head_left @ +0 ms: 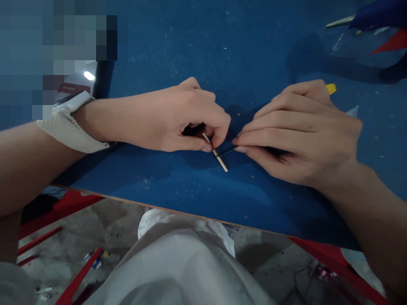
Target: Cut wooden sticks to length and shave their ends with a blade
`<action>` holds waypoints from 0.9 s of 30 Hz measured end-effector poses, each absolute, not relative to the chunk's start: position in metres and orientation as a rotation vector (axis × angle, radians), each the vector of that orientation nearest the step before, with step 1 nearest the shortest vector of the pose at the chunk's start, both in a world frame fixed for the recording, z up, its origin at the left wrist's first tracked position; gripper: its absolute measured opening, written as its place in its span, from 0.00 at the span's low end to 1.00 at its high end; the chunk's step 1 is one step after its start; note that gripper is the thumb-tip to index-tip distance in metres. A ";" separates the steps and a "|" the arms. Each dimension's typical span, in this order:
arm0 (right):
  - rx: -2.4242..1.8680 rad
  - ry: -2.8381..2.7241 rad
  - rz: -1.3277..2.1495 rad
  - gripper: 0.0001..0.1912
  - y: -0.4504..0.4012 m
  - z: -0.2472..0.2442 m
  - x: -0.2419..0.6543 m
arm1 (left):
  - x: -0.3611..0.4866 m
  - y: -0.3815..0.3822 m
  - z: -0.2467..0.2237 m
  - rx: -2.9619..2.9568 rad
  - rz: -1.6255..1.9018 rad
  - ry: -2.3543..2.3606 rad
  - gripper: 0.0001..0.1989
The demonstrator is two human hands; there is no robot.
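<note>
Between the thumb and forefinger of my left hand [190, 116] is a thin pale wooden stick [221, 163], tilted with its lower end toward me. My right hand [295, 131] pinches a thin dark strand [227, 151] that reaches across to the stick and meets it just below my left fingertips. Whether the strand is wound or tied there is too small to tell. Both hands are low over the blue tabletop [190, 182]. A yellow tip [331, 88] shows behind my right hand; the rest of it is hidden.
A dark blue and red item with a pointed metal tip [340, 21] is at the far right. A phone-like device [79, 80] lies at the left, partly blurred out. The table's front edge [178, 210] runs above my lap, with red chair parts [79, 275] below.
</note>
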State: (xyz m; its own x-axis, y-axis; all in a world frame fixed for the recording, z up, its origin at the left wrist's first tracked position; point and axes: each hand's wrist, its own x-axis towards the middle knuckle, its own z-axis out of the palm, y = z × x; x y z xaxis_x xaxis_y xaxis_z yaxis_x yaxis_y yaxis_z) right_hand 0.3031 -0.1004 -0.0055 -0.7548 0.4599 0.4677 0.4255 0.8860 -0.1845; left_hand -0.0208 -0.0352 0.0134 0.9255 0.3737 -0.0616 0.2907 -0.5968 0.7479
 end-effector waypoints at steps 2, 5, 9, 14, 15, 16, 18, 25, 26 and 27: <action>-0.656 -2.529 0.096 0.06 -0.100 -0.006 0.302 | -0.021 -0.035 0.013 2.228 0.130 0.489 0.10; -0.627 -2.520 0.046 0.06 -0.100 -0.008 0.298 | -0.021 -0.035 0.011 2.211 0.144 0.498 0.11; -0.601 -2.501 0.032 0.10 -0.105 -0.010 0.289 | -0.020 -0.035 0.010 2.214 0.158 0.491 0.12; -0.637 -2.550 -0.005 0.12 -0.111 -0.008 0.285 | -0.019 -0.034 0.016 2.220 0.122 0.472 0.13; -0.633 -2.566 -0.012 0.11 -0.111 -0.008 0.286 | -0.019 -0.034 0.018 2.222 0.114 0.464 0.13; -0.621 -2.579 -0.013 0.10 -0.110 -0.008 0.287 | -0.019 -0.033 0.019 2.226 0.109 0.455 0.14; -0.594 -2.577 -0.021 0.07 -0.108 -0.008 0.290 | -0.019 -0.033 0.021 2.227 0.113 0.440 0.15; -0.598 -2.557 0.028 0.08 -0.098 -0.009 0.304 | -0.021 -0.033 0.018 2.220 0.124 0.443 0.16; -0.608 -2.566 0.044 0.09 -0.097 -0.008 0.306 | -0.021 -0.032 0.017 2.221 0.128 0.447 0.17; -0.610 -2.571 0.058 0.10 -0.096 -0.007 0.308 | -0.021 -0.032 0.017 2.221 0.131 0.447 0.17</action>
